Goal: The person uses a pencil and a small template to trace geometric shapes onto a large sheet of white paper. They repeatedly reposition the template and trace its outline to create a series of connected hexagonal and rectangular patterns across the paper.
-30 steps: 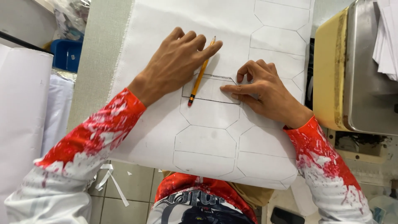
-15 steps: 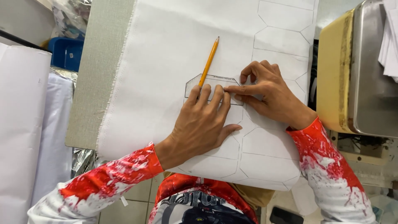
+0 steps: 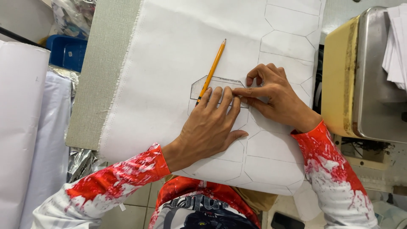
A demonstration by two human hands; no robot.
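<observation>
A white fabric sheet marked with pencilled hexagon outlines lies on the table. On it sits a translucent hexagonal template. My left hand lies flat on the template's near half, fingers spread, holding nothing. A yellow pencil lies loose on the fabric, its lower end touching my left index fingertip. My right hand is at the template's right edge, index finger and thumb pinched on that corner, the other fingers curled.
A strip of grey-green cloth lies under the fabric's left side. A blue bin and white rolls are at the left. A yellow and metal machine with stacked white pieces stands at the right.
My left hand came off the pencil and swung from the far side of the template to the near side, laying flat on it. The pencil now lies loose. My right hand stayed.
</observation>
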